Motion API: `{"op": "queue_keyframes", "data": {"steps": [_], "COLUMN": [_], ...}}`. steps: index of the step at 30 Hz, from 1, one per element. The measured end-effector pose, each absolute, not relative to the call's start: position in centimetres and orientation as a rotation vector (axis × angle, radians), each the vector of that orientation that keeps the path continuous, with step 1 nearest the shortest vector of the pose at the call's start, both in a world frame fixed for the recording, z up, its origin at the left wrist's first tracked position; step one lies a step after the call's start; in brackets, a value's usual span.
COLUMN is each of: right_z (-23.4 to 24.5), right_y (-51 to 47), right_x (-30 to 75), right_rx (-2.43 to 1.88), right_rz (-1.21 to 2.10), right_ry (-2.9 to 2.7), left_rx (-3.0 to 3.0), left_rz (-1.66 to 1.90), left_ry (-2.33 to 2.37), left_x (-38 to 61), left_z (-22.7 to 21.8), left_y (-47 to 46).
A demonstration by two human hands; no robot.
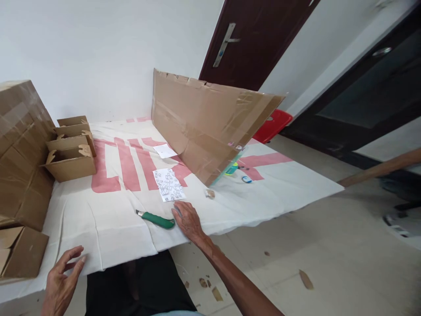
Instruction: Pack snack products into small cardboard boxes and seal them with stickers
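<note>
My right hand (187, 220) lies flat on the white cloth (108, 224), fingers stretched out, holding nothing. It rests just right of a green-handled utility knife (157, 219) and just below a printed sticker sheet (169, 184). My left hand (62, 276) hovers at the cloth's near edge with fingers spread, empty. A large flattened cardboard sheet (204, 127) stands tilted across the middle of the cloth.
A big cardboard box (19, 149) stands at the left, small folded cartons (70, 147) behind it and another carton (21, 252) at the near left. A small white paper (165, 151), a tape roll (231, 168), a red stool (272, 125) and a door (253, 39) lie beyond.
</note>
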State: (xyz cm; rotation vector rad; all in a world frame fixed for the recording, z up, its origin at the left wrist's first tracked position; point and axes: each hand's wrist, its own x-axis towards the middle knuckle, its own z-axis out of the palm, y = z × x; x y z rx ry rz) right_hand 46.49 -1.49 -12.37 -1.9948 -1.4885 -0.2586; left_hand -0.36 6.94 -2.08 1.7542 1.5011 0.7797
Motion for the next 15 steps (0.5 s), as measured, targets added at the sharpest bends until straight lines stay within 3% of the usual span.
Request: {"op": "queue_keyframes", "data": {"steps": [6, 11, 15], "right_z": [-11.4, -11.8, -12.7], "right_y": [-0.4, -2.8, -4.8], "right_x": [46.8, 44.1, 42.6], "right_rx": [-1.979, -1.756, -1.622], "right_rz": [-0.295, -0.292, -0.186], "right_ry": [-1.496, -1.540, -1.757], "left_rx": [1.902, 2.231, 2.515], "left_rz": [0.874, 1.261, 1.347], "left_ry": [1.516, 1.521, 1.766], "left_x": [-1.4, -1.0, -3.1], "left_z": [-1.4, 3.2, 7.0], "left_y": [6.1, 2.9, 2.6]}}
